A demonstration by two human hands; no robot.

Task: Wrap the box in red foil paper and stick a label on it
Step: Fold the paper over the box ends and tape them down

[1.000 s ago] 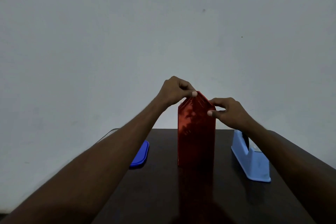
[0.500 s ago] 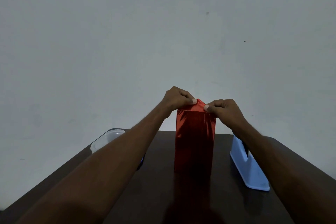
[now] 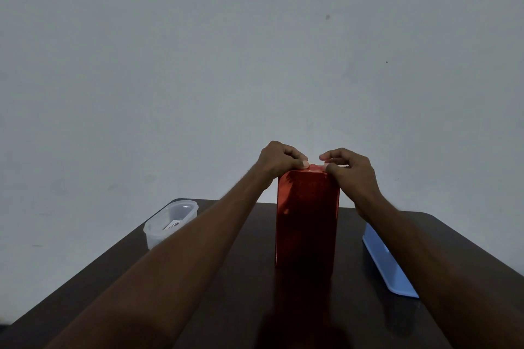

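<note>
From the head camera, a tall upright box wrapped in shiny red foil paper (image 3: 307,218) stands on the dark wooden table (image 3: 226,306), probably on end so its open top fold faces the hands. The left hand (image 3: 279,160) and right hand (image 3: 350,168) sit on top of the box, fingers curled, each pinching the foil flap at the top edge, seemingly to crease it flat for taping. Left of the box sits a clear plastic tub (image 3: 170,222); right of the box, a pale blue plastic tape dispenser (image 3: 388,266), likely kept within reach. No label shows.
</note>
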